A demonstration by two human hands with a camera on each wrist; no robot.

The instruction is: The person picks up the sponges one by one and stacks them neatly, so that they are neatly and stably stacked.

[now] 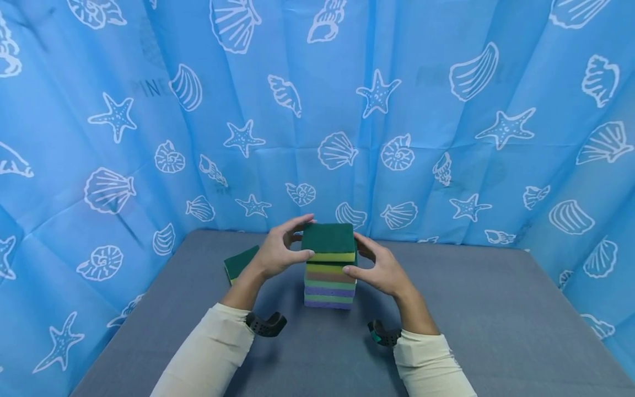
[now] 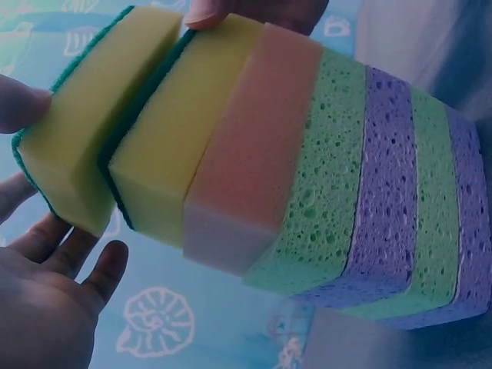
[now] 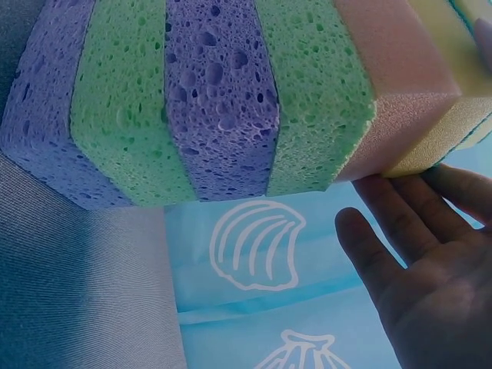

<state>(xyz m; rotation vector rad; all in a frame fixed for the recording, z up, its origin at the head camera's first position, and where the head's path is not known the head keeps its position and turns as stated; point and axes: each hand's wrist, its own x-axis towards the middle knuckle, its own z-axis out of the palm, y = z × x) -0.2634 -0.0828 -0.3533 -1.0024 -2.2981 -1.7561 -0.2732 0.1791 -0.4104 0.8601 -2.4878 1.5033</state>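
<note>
A stack of sponges stands on the table. Its lower part alternates purple sponges [image 3: 219,92] and green sponges [image 2: 323,154], with a pinkish sponge [image 2: 250,131] above them. Over that lies a yellow scrub sponge [image 2: 181,138] with a dark green scouring side. My left hand [image 1: 278,251] holds the topmost scrub sponge [image 1: 327,240] by its left end, thumb in front and fingers behind. This sponge tilts slightly, with a gap beneath it at one side. My right hand [image 1: 384,270] grips the scrub sponge below, its thumb on the front and fingers along the back.
Another green-and-yellow scrub sponge [image 1: 241,262] lies on the grey table [image 1: 476,309], partly behind my left forearm. A blue curtain [image 1: 317,110] with white shell prints hangs behind and along both sides. Dark bands [image 1: 268,324] sit at both wrists.
</note>
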